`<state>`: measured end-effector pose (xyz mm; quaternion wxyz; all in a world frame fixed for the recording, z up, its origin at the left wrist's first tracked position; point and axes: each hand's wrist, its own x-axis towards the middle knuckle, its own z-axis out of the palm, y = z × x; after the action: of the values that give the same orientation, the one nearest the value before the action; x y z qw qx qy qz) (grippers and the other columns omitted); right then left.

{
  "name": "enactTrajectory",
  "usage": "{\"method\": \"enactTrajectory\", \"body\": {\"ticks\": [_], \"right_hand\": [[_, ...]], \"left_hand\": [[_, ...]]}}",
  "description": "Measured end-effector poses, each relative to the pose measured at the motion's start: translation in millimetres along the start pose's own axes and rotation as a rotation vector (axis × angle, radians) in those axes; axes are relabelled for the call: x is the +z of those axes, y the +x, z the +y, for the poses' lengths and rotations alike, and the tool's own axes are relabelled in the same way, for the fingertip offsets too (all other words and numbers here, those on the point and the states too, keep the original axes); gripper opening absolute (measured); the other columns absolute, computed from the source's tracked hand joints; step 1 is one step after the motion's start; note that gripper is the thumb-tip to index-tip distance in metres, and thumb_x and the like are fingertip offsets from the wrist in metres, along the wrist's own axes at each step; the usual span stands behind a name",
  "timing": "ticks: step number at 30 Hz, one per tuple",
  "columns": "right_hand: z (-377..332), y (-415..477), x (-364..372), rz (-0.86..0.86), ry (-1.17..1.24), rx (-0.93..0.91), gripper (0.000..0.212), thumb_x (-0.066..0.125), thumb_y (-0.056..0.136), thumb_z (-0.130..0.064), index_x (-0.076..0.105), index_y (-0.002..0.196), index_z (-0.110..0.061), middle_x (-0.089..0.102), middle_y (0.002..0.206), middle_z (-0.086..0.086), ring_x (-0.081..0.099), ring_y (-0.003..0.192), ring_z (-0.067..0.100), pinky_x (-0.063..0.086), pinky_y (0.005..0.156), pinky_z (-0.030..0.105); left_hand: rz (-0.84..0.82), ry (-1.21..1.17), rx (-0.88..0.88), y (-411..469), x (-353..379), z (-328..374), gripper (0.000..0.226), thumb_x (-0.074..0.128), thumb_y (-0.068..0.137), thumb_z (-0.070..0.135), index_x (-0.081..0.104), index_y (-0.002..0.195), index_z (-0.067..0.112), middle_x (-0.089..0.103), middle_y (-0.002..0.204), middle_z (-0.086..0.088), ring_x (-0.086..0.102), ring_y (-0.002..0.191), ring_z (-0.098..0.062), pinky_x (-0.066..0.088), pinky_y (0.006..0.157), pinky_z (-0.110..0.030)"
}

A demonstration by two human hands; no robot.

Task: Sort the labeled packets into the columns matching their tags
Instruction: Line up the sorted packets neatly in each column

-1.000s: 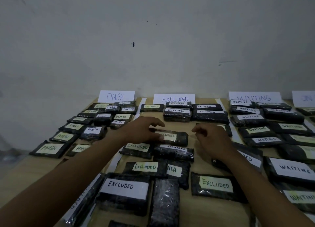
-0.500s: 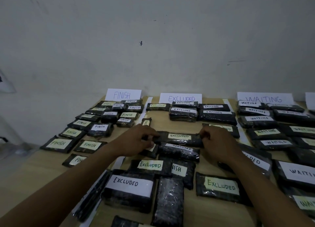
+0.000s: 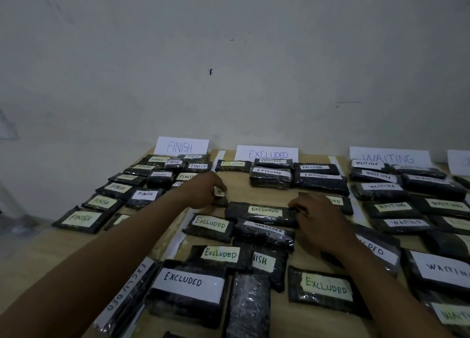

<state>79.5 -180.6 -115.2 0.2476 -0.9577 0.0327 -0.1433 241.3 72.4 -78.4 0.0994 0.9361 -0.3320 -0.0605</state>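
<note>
Dark wrapped packets with handwritten tags lie in columns on a wooden table under the upright cards FINISH [image 3: 181, 146], EXCLUDED [image 3: 267, 154] and WAITING [image 3: 389, 157]. My right hand [image 3: 318, 218] grips the right end of a long packet tagged EXCLUDED [image 3: 262, 212] in the middle column. My left hand [image 3: 203, 190] pinches a small packet [image 3: 220, 195] standing on end just left of that long packet. A packet whose tag ends in "NISH" [image 3: 267, 261] lies in the EXCLUDED column, partly under another packet.
FINISH packets [image 3: 81, 218] fill the left column, WAITING packets [image 3: 393, 205] the right one. White paper strips [image 3: 178, 241] divide the columns. A pale wall stands behind the table, and a fourth card [image 3: 459, 161] shows at the far right edge.
My left hand has left the long EXCLUDED packet's left end and now pinches the small packet a little farther back. My right hand stays on the long packet's right end.
</note>
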Motion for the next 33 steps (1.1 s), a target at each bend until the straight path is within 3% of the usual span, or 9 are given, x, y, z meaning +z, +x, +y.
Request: {"method": "enactTrajectory", "body": {"ticks": [3,5,7,13,16,18,21,28,33], "right_hand": [[-4,-1,-3,-0.048,0.021,-0.054,0.025,0.056,0.092,-0.032,0.066,0.115,-0.033,0.053,0.107,-0.014,0.044,0.108,0.009,0.039,0.081,0.029],[-6,-3,-3,-0.076,-0.015,-0.073,0.025,0.060,0.089,-0.043,0.066,0.112,-0.037,0.053,0.107,-0.016,0.043,0.104,0.007,0.035,0.077,0.026],[-6,-4,-3,-0.066,-0.023,-0.073,0.024,0.062,0.086,-0.040,0.065,0.110,-0.036,0.052,0.105,-0.016,0.043,0.102,0.006,0.035,0.075,0.025],[-4,-2,-4,-0.021,0.052,-0.013,0.013,0.064,0.080,-0.024,0.065,0.085,-0.037,0.054,0.094,-0.014,0.047,0.096,0.010,0.041,0.074,0.028],[-3,-2,-4,-0.023,0.081,0.021,0.014,0.064,0.079,-0.023,0.063,0.082,-0.037,0.056,0.093,-0.012,0.050,0.095,0.012,0.048,0.078,0.035],[-3,-3,-4,-0.023,0.085,0.028,0.013,0.064,0.080,-0.023,0.064,0.083,-0.036,0.057,0.093,-0.012,0.051,0.093,0.011,0.049,0.078,0.035],[-3,-2,-3,-0.025,0.092,0.035,0.012,0.064,0.079,-0.023,0.065,0.083,-0.035,0.057,0.093,-0.013,0.052,0.093,0.011,0.049,0.079,0.035],[-4,0,-3,-0.009,0.088,0.057,0.016,0.062,0.078,-0.019,0.066,0.080,-0.034,0.059,0.094,-0.008,0.052,0.094,0.014,0.048,0.079,0.035],[-5,-2,-2,-0.013,0.070,0.048,0.018,0.061,0.077,-0.019,0.062,0.077,-0.037,0.059,0.093,-0.010,0.053,0.094,0.014,0.048,0.078,0.035]], "left_hand": [[0.017,0.030,-0.032,15,0,2,0.036,0.060,0.087,0.005,0.066,0.121,0.015,0.058,0.128,-0.009,0.055,0.114,-0.023,0.044,0.097,-0.033],[0.031,0.059,-0.040,20,0,9,0.027,0.062,0.089,0.017,0.069,0.115,0.020,0.064,0.115,-0.007,0.058,0.097,-0.020,0.048,0.085,-0.033],[0.057,0.079,-0.033,23,4,20,0.024,0.063,0.089,0.028,0.070,0.111,0.023,0.065,0.105,-0.004,0.057,0.090,-0.018,0.049,0.079,-0.032],[0.204,-0.075,-0.003,25,22,60,0.046,0.070,0.079,0.052,0.068,0.116,0.026,0.070,0.103,0.002,0.062,0.097,-0.016,0.049,0.081,-0.029],[0.258,-0.340,0.025,23,27,72,0.045,0.070,0.081,0.049,0.067,0.118,0.023,0.071,0.105,0.006,0.062,0.097,-0.008,0.048,0.089,-0.028],[0.285,-0.310,0.073,24,29,68,0.023,0.067,0.086,0.040,0.074,0.103,0.026,0.070,0.103,0.010,0.060,0.095,-0.006,0.049,0.089,-0.031],[0.217,-0.180,0.144,27,33,59,0.015,0.064,0.086,0.035,0.076,0.093,0.028,0.065,0.098,0.010,0.056,0.098,-0.014,0.049,0.086,-0.041],[0.045,-0.184,0.214,25,36,75,0.030,0.050,0.097,0.036,0.067,0.119,0.024,0.053,0.120,-0.003,0.041,0.114,-0.019,0.037,0.099,-0.037],[0.194,-0.301,0.255,-10,22,79,0.014,0.061,0.091,0.029,0.071,0.099,0.023,0.059,0.099,0.005,0.052,0.092,-0.009,0.046,0.082,-0.031]]}}
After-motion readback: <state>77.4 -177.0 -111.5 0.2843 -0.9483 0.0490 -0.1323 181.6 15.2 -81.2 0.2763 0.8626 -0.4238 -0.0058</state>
